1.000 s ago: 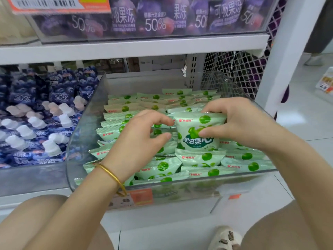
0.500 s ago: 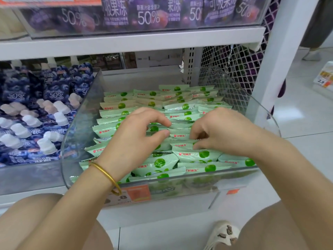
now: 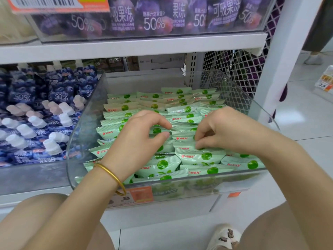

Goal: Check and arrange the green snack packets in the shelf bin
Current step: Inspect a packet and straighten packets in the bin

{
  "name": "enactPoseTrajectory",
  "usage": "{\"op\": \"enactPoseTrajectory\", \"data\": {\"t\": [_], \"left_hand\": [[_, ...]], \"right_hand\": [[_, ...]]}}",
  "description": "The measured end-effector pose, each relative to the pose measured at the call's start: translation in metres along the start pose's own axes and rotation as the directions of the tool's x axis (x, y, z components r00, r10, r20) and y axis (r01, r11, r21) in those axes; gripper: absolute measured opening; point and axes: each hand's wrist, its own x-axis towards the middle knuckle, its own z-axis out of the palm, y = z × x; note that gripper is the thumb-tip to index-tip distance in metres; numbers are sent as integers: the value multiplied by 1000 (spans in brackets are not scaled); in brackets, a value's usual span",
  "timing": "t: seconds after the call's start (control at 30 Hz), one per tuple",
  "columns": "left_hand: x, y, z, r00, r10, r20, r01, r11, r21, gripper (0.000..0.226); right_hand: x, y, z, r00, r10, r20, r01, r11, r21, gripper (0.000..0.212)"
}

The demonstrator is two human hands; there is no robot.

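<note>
Clear plastic bin on the lower shelf, filled with green snack packets standing overlapped in rows from front to back. Both hands are inside the bin over the middle rows. Right hand: fingers curled down, thumb tucked under, pinching the top edge of one packet in the centre row. Left hand: thumb and forefinger bent toward each other with a narrow gap, a packet top lying between them; cannot tell whether they actually clamp it. The two hands sit close, not touching. Gold bracelet on the left wrist, above the bin's front wall. Orange price tag on the shelf edge below. Blue spouted pouches fill the next compartment to the left; purple pouches on the shelf above. White mesh panel behind right.
</note>
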Motion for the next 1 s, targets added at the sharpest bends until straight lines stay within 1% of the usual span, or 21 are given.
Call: {"op": "enactPoseTrajectory", "data": {"t": [0.07, 0.13, 0.17, 0.27, 0.33, 0.5, 0.6, 0.73, 0.8, 0.9, 1.0], "left_hand": [[0, 0, 0, 1000, -3, -8, 3, 1000, 1, 14], [0, 0, 0, 1000, 0, -17, 1, 1000, 7, 14], [1, 1, 0, 1000, -1, -18, 1, 1000, 12, 14], [0, 1, 0, 1000, -4, -22, 4, 1000, 7, 14], [0, 1, -1, 1000, -9, -29, 9, 1000, -9, 13], [1, -1, -3, 999, -21, -37, 21, 1000, -13, 14], [0, 0, -3, 998, -27, -53, 25, 999, -27, 15], [1, 2, -4, 995, -51, -82, 41, 991, -125, 25], [2, 4, -5, 995, -58, -78, 41, 978, -203, 32], [1, 4, -7, 997, -64, -38, 49, 945, -324, 34], [1, 2, -10, 998, -56, -29, 43, 939, -340, 28]], "right_hand": [[1, 3, -5, 992, 25, -125, -13, 995, 98, 16], [4, 4, -5, 966, 24, -257, 0, 996, 92, 10], [6, 3, -3, 961, 5, -278, 12, 998, 60, 8], [14, 0, 7, 980, -26, -198, 16, 999, -50, 12], [17, 0, 8, 983, -17, -181, 9, 999, -46, 13], [19, -1, 8, 982, -61, -180, 68, 997, 35, 13], [17, -2, -1, 971, -44, -237, 93, 975, 204, 11], [17, -7, -10, 931, 7, -366, 145, 910, 388, 10], [20, -10, -9, 899, 54, -434, 181, 858, 482, 13], [26, -15, -10, 858, 155, -490, 258, 695, 671, 15], [32, -21, -10, 847, 216, -486, 291, 576, 763, 14]]}}
